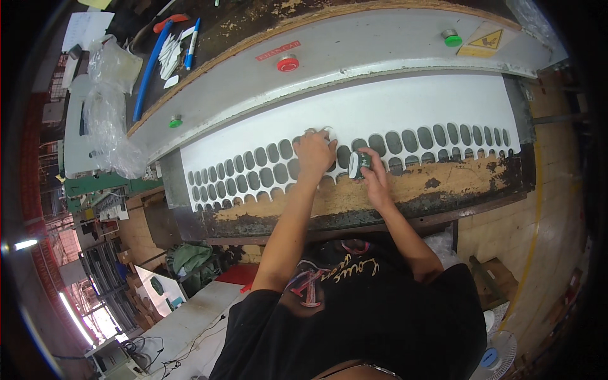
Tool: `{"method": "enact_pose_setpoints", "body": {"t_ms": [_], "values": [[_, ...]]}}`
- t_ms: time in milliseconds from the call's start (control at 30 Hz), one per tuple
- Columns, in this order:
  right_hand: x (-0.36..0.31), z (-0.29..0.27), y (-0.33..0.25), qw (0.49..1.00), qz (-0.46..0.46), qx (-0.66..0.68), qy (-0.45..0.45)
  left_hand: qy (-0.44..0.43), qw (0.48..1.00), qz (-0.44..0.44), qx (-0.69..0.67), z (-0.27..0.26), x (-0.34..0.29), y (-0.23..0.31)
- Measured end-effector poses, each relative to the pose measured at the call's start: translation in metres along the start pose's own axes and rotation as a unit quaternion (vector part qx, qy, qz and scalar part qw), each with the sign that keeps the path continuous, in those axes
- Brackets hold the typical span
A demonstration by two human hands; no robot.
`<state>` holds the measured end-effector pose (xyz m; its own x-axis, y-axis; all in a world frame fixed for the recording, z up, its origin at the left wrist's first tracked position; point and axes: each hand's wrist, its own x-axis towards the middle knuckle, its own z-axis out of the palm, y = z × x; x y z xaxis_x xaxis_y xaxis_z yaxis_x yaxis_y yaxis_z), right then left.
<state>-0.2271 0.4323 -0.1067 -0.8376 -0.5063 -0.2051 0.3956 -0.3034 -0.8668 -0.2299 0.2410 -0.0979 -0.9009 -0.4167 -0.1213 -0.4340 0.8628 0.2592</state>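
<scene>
A long white sheet (411, 107) with rows of oval holes along its near side lies across a worn wooden board (437, 182). My left hand (313, 152) rests on the sheet near the middle, its fingers bent and drawn together at the upper row of holes. What the fingertips pinch, if anything, is hidden. Just to the right, my right hand (375, 174) grips a small rounded block (358, 164), dark green on one side and white on the other. This block is over the near edge of the sheet, with thumb and fingers around it.
Behind the sheet runs a grey machine beam with a red push button (287, 63), green buttons (452, 40) and a yellow warning label (484, 42). A blue tube (152, 73), a blue pen (192, 44) and plastic bags (111, 95) lie at the far left.
</scene>
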Motion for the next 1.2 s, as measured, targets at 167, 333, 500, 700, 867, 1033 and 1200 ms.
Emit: {"method": "enact_pose_setpoints", "body": {"t_ms": [167,333,500,700,867,1033,1200], "values": [[-0.002,0.002,-0.005,0.999,-0.015,-0.036,-0.019,0.058,0.996,-0.062,0.021,-0.007,-0.018,0.019],[-0.006,-0.01,0.0,0.999,-0.035,-0.019,-0.005,0.025,0.998,-0.059,0.006,-0.014,-0.001,0.013],[-0.011,-0.014,0.001,0.999,-0.032,-0.012,0.012,-0.018,1.0,-0.012,-0.008,-0.006,0.005,0.003],[-0.016,-0.022,-0.004,0.999,-0.026,-0.005,0.029,0.164,0.958,-0.001,-0.236,0.042,-0.016,-0.021],[-0.017,-0.034,-0.008,0.997,-0.052,-0.034,0.04,0.164,0.935,-0.085,-0.301,0.02,-0.011,-0.014],[-0.018,-0.038,-0.01,0.998,-0.034,-0.034,0.044,0.115,0.984,0.014,-0.133,0.018,0.008,-0.009],[-0.017,-0.033,-0.01,0.997,-0.046,-0.048,0.032,0.072,0.991,0.047,-0.103,0.0,0.007,-0.006]]}}
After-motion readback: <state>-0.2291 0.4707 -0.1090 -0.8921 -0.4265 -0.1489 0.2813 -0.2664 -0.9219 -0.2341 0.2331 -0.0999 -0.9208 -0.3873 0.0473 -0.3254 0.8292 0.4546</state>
